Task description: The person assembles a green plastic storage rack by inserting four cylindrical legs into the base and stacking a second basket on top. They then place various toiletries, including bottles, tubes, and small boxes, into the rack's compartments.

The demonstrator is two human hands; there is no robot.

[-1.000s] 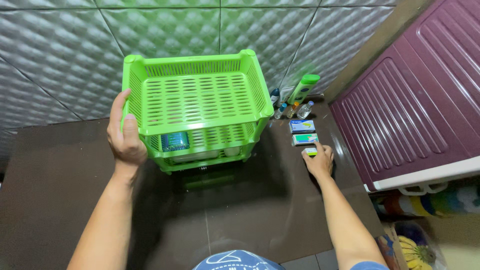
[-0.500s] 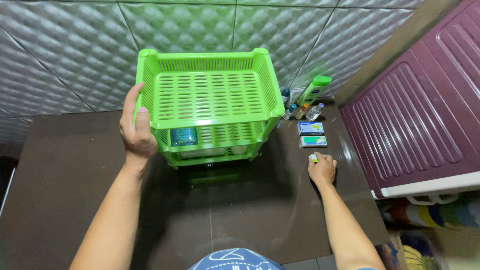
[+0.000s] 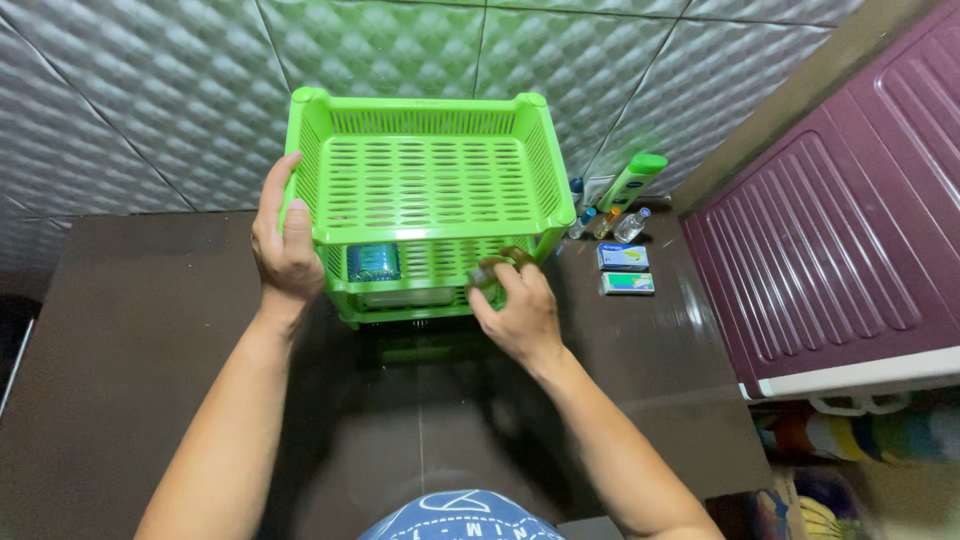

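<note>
Dark brown glossy table [image 3: 150, 330] carries everything. Green tiered plastic rack [image 3: 430, 180] stands at 12 o'clock against the wall. At 2 o'clock: two small flat boxes [image 3: 623, 270], small bottles [image 3: 610, 222], one green-capped tube [image 3: 632, 180] just beside the rack.

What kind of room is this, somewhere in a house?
Probably a home corner used for toiletries or storage. A green plastic tiered rack stands on a dark table against a padded grey wall, with small bottles and little boxes beside it.
</note>
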